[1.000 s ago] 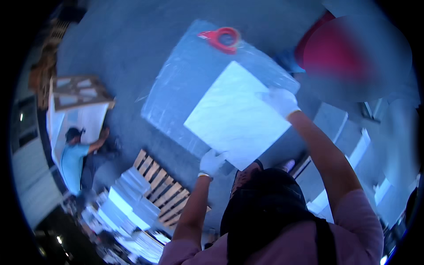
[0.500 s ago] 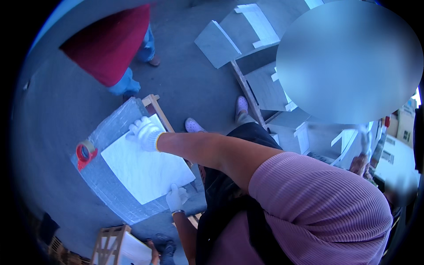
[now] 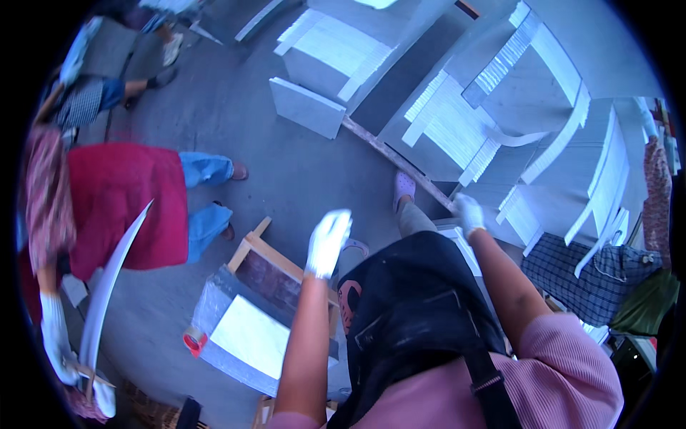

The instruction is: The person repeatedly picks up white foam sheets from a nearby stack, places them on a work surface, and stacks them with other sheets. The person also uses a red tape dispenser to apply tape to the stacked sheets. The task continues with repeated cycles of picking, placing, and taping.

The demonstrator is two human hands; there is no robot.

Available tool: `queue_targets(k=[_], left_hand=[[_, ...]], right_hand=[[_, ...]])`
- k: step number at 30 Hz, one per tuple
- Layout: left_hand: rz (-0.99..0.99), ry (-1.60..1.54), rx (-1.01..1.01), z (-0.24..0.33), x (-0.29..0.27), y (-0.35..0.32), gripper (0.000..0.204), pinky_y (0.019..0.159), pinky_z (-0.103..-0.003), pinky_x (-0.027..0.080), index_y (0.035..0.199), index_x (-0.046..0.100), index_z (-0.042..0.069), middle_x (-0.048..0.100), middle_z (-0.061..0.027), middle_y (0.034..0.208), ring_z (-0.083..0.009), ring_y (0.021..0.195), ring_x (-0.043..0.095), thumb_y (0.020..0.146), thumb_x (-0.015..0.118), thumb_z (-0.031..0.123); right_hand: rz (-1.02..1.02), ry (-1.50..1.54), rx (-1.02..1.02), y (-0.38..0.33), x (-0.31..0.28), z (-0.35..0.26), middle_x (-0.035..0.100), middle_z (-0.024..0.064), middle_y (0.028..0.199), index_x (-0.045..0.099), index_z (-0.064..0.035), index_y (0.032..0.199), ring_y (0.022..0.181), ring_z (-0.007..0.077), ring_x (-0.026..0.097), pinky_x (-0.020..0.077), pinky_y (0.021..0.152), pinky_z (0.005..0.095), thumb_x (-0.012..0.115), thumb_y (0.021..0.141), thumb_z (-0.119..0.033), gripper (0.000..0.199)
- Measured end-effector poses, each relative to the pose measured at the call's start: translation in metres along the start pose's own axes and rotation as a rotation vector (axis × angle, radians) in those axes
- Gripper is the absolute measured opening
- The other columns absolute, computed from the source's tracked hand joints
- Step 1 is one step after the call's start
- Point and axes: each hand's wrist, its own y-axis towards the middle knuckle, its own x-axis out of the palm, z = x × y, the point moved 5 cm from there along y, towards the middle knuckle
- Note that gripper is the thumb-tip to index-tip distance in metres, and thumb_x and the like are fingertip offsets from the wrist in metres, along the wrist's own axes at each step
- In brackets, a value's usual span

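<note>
hovering empty, the white-gloved left hand (image 3: 329, 244) has its fingers extended; the white-gloved right hand (image 3: 469, 214) is near stacked grey white-edged panels (image 3: 519, 212), its grip unclear. already laid: a white rectangular sheet (image 3: 251, 334) on the plastic-wrapped flat slab (image 3: 214, 299), near a red tape dispenser (image 3: 194, 342); what remains cannot be told.

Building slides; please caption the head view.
Left hand open, right hand near stacked boards, red tape dispenser beside white sheet.

The place looks like a workshop or packing floor: flat grey boards with white edge strips (image 3: 446, 121) stand in rows at far right on a plain grey floor (image 3: 279, 186); at near left, a red tape dispenser (image 3: 194, 342) lies on clear plastic wrapping (image 3: 212, 304); a worker at left wears a dark red apron (image 3: 132, 207).
</note>
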Motion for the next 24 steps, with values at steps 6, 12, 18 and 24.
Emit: queue_targets(k=[6,12,18,24], left_hand=[[0.009,0.396,0.337,0.053,0.121,0.237,0.055,0.098,-0.039,0.043,0.121,0.06,0.0,0.062,-0.0196,0.122,-0.0338,0.116,0.057,0.093,0.051,0.047],[0.119,0.468,0.299,0.045,0.18,0.294,0.051,0.094,-0.039,0.045,0.114,0.062,0.0,0.065,-0.0215,0.112,-0.0353,0.11,0.059,0.092,0.051,0.045],[0.235,0.341,0.388,0.04,0.204,0.29,0.042,0.089,-0.04,0.046,0.1,0.063,0.0,0.066,-0.0216,0.099,-0.0357,0.098,0.062,0.091,0.055,0.04],[0.245,0.29,0.346,0.006,0.174,0.282,0.034,0.076,-0.037,0.049,0.096,0.061,0.0,0.066,-0.0129,0.091,-0.0227,0.084,0.063,0.09,0.058,0.034]], right_hand=[[0.074,0.666,0.286,0.079,-0.031,-0.001,0.05,0.0148,0.131,0.048,-0.0067,0.133,0.115,0.0312,0.052,0.0442,0.087,0.0462,0.052,0.093,-0.058,0.065],[0.084,0.785,0.266,0.11,-0.023,0.025,0.066,0.0041,0.101,0.062,-0.0136,0.112,0.085,0.0204,0.062,0.0499,0.067,0.0377,0.054,0.096,-0.048,0.039],[0.198,0.909,0.172,0.115,-0.029,0.046,0.067,0.0025,0.099,0.062,-0.0126,0.114,0.084,0.0165,0.063,0.048,0.066,0.0336,0.052,0.098,-0.043,0.036],[0.075,0.97,0.292,0.093,-0.007,0.059,0.062,0.0078,0.118,0.058,-0.0071,0.122,0.11,0.0227,0.057,0.0489,0.081,0.0415,0.06,0.093,-0.033,0.039]])
